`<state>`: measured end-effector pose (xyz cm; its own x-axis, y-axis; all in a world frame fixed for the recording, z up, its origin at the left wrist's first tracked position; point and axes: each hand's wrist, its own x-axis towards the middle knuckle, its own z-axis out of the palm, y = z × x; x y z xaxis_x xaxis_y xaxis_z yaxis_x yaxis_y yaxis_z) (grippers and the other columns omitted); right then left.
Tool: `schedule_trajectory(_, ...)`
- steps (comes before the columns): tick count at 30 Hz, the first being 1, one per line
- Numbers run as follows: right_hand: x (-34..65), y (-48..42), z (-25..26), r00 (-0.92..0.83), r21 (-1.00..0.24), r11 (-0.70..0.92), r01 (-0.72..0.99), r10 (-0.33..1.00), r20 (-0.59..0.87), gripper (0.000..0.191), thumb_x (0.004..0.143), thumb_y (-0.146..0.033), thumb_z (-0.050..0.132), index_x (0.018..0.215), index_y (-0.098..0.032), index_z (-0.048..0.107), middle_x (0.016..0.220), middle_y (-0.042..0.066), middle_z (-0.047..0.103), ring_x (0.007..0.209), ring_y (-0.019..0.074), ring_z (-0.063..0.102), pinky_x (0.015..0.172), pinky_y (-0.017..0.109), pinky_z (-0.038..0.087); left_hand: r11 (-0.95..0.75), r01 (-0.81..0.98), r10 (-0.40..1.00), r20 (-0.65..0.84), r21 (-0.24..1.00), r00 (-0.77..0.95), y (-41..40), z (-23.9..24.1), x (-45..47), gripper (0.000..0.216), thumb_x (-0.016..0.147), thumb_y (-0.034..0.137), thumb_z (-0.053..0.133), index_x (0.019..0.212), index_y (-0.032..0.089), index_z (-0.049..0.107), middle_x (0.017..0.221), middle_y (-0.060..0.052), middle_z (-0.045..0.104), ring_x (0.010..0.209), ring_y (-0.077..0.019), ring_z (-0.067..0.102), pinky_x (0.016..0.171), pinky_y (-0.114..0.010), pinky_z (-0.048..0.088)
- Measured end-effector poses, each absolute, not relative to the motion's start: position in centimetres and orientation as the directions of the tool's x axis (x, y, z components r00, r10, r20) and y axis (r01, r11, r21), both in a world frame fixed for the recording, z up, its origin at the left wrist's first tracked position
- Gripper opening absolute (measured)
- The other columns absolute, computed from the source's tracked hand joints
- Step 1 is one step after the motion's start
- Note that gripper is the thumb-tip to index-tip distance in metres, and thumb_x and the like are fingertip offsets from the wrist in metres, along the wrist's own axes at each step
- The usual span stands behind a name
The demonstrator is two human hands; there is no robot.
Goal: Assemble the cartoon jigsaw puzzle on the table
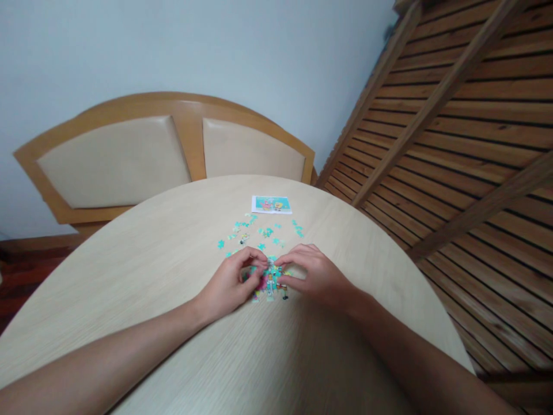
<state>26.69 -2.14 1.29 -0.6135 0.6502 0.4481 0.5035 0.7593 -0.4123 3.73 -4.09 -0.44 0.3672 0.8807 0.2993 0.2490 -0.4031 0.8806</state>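
A partly joined jigsaw puzzle (270,285) in turquoise, pink, yellow and white lies on the table between my hands. My left hand (233,280) curls around its left side, thumb and fingertips closed on the pieces at its upper left. From the other side, my right hand (317,275) has its fingertips on the upper edge and its thumb at the right side. The fingers of both hands cover part of the puzzle, and single pieces at the fingertips are too small to make out. Several loose jigsaw pieces (268,232), mostly turquoise, lie scattered just beyond my hands.
A picture card (272,204) with a pink and a yellow cartoon figure lies behind the loose pieces. The pale wooden table (164,242) has a rounded edge. Behind it stands a padded headboard (116,158) against the wall, and wooden slats (453,127) slope at the right.
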Motion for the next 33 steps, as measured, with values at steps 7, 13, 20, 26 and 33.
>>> schedule_trajectory(7,27.6,-1.7,1.9,-0.599,-0.417,0.734,0.537,0.679,0.424,0.023,0.084,-0.039,0.077,0.099,-0.022,0.071,0.095,0.004,0.076,0.092,0.0212,0.069,0.090,0.036,0.045,-0.617,0.470,0.764,0.338,0.631,0.549,-4.2,-0.4,2.9,0.023,0.090,0.020,0.054,0.113,0.022,0.058,0.104,-0.007,0.067,0.094,-0.0218,0.064,0.086,-0.037,0.052)
schedule_trajectory(13,27.8,-1.7,2.0,-0.623,-0.431,0.737,0.521,0.674,0.397,0.023,0.081,-0.033,0.080,0.099,-0.022,0.070,0.095,0.002,0.076,0.092,0.0194,0.069,0.091,0.034,0.045,-0.708,0.461,0.675,0.321,0.535,0.665,-4.4,-0.3,2.8,0.030,0.087,0.019,0.059,0.116,0.022,0.054,0.112,-0.009,0.064,0.104,-0.0242,0.060,0.093,-0.041,0.050)
schedule_trajectory(20,28.5,-1.4,2.5,-0.656,-0.490,0.676,0.550,0.713,0.247,0.022,0.078,-0.029,0.081,0.097,-0.023,0.072,0.091,0.001,0.077,0.089,0.0192,0.071,0.089,0.033,0.046,-0.722,0.455,0.661,0.324,0.522,0.677,-4.3,-0.4,2.7,0.030,0.087,0.020,0.060,0.117,0.022,0.056,0.114,-0.009,0.064,0.108,-0.0253,0.059,0.096,-0.043,0.049)
schedule_trajectory(26,29.1,-1.2,2.9,-0.659,-0.555,0.584,0.592,0.747,0.084,0.020,0.075,-0.028,0.081,0.093,-0.022,0.074,0.088,0.001,0.078,0.084,0.0186,0.072,0.087,0.032,0.049,-0.728,0.462,0.656,0.320,0.507,0.683,-4.3,-0.4,2.7,0.029,0.088,0.020,0.061,0.116,0.022,0.056,0.115,-0.008,0.063,0.109,-0.0249,0.059,0.097,-0.042,0.049)
schedule_trajectory(33,29.0,-1.2,2.7,-0.687,-0.620,0.553,0.556,0.726,0.031,0.023,0.077,-0.028,0.080,0.098,-0.021,0.075,0.094,0.002,0.078,0.088,0.0186,0.072,0.084,0.029,0.051,-0.726,0.471,0.658,0.308,0.501,0.687,-4.3,-0.3,2.7,0.029,0.089,0.020,0.061,0.117,0.022,0.055,0.116,-0.008,0.063,0.111,-0.0244,0.058,0.100,-0.041,0.048)
